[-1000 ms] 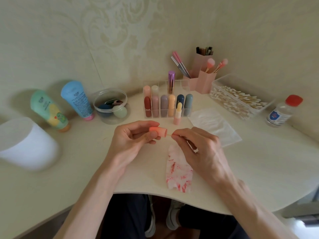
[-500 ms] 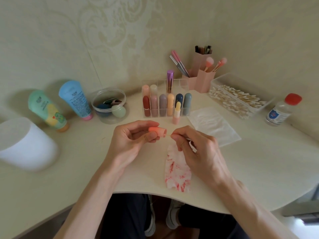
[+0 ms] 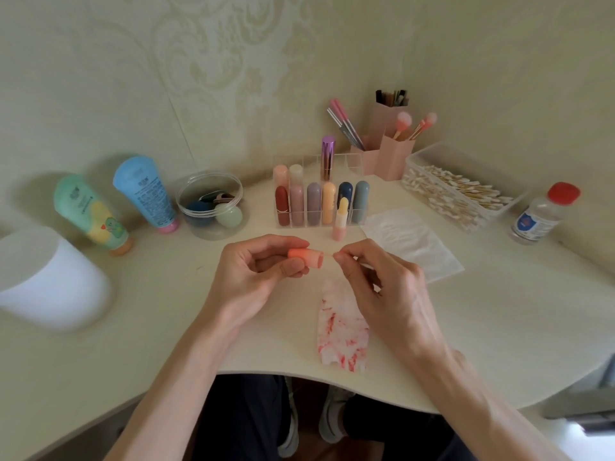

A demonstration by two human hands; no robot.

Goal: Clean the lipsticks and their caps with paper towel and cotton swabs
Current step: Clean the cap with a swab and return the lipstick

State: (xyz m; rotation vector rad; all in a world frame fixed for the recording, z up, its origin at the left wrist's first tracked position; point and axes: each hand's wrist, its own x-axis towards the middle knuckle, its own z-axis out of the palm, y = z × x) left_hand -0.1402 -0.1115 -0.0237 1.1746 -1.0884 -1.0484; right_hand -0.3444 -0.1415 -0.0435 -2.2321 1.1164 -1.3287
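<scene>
The left hand (image 3: 253, 277) pinches a peach cap (image 3: 306, 257) between thumb and curled fingers, clamped round its closed end. The cap lies on its side above the desk (image 3: 166, 311), its long axis running left to right, its open mouth turned to the right. Just right of that mouth the right hand (image 3: 382, 287) pinches the stick of a cotton swab (image 3: 329, 256) between thumb and fingertips. The stick lies in line with the cap's axis and points straight into the opening; the swab's tip is hidden, so I cannot tell how deep it sits. The step looks like swabbing the inside of the cap, and the right hand is the one placed to push or twist while the left only steadies.

Below the cap a paper towel (image 3: 342, 331) streaked with red lies flat, partly under the right hand. Just behind the cap stands an uncapped lipstick (image 3: 341, 217), and behind that a clear rack (image 3: 349, 163) of capped lipsticks. To the cap's right lies a clean white sheet (image 3: 409, 241); further right and back sits a clear box (image 3: 429, 154) of swabs
</scene>
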